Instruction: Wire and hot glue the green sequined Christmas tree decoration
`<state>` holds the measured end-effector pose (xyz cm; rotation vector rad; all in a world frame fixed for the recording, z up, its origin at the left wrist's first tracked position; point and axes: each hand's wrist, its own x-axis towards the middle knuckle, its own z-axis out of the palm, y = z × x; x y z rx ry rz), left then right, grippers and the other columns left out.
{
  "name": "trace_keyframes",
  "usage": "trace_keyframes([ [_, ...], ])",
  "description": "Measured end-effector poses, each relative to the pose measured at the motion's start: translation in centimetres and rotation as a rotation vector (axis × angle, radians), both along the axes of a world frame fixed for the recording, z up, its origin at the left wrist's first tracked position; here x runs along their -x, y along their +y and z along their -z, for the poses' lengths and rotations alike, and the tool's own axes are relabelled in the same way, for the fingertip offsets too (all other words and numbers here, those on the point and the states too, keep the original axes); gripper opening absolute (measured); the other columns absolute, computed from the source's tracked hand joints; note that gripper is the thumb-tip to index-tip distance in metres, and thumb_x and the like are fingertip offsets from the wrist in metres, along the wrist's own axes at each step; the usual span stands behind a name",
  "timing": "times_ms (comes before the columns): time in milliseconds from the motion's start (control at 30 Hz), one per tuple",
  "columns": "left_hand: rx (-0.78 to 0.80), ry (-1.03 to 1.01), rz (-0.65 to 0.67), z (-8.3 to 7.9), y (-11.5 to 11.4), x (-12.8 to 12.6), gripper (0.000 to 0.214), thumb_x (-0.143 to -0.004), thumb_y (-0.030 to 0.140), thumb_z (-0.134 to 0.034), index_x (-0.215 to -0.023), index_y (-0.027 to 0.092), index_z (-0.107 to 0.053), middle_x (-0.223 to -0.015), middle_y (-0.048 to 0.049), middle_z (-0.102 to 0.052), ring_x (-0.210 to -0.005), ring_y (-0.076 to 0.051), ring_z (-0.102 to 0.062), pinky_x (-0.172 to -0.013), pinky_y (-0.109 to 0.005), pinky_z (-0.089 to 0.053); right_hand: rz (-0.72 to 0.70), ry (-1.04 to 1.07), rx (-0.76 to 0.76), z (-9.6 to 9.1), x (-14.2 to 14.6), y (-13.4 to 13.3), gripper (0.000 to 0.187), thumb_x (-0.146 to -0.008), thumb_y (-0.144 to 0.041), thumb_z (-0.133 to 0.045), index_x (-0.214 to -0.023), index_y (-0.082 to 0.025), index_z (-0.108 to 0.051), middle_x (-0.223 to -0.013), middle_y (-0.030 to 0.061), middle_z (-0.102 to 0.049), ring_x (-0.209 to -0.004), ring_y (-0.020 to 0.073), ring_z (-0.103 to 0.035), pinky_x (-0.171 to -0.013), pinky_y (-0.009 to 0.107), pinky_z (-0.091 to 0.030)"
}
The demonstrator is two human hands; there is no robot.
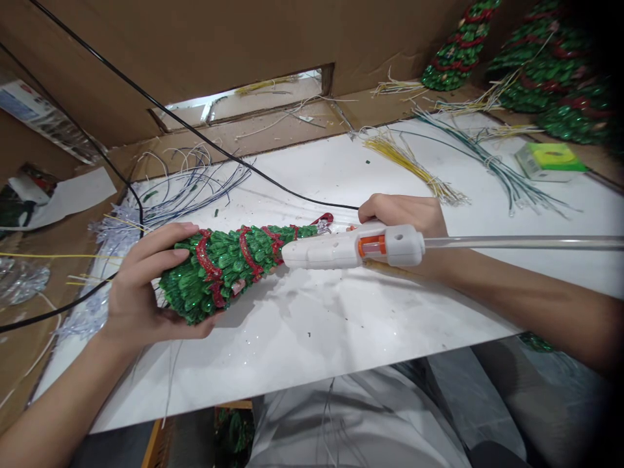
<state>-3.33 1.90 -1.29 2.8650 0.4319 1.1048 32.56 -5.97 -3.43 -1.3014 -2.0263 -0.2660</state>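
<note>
My left hand [146, 286] is wrapped round the wide base of a small green glitter tree [229, 263] with a red garland spiralling round it. The tree lies sideways above the white table [312, 325], its tip pointing right. My right hand [404, 218] grips a white glue gun [351, 248] with an orange trigger part. A clear glue stick [521, 242] sticks out of the gun's back towards the right. The gun's nozzle end sits against the tree's upper part, near its tip.
Bundles of yellow strands [414, 166] and grey-green strands [497, 166] lie at the table's far right, blue-white wires [195, 185] at the far left. A black cable [205, 140] crosses the table. Finished green trees [550, 71] stand at the back right by a green-topped box [550, 161]. Cardboard walls surround the table.
</note>
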Motion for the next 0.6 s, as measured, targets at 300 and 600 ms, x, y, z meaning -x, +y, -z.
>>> trace_keyframes([
  [300,0.015,0.011,-0.094,-0.07,-0.72,-0.35,0.080,-0.062,0.048,-0.081,-0.132,0.029,-0.047,-0.140,0.0009,-0.057,-0.122,-0.031,-0.061,-0.100,-0.066,-0.053,0.057,0.046,0.134,-0.74,0.31,0.23,0.014,-0.077,-0.034,-0.055,-0.070,-0.023,-0.051,-0.055,-0.0036,-0.052,-0.047,0.0113,-0.042,-0.049,0.028,-0.027],
  [600,-0.041,0.013,-0.004,-0.10,0.00,-0.08,0.114,-0.039,0.038,-0.094,-0.142,0.028,-0.046,-0.136,-0.0103,-0.059,-0.118,-0.035,-0.062,-0.098,-0.063,-0.053,0.175,0.114,0.234,-0.27,0.55,0.99,0.025,-0.072,-0.047,-0.063,-0.070,-0.023,-0.055,-0.055,-0.0030,-0.055,-0.052,0.0142,-0.051,-0.056,0.028,-0.037],
])
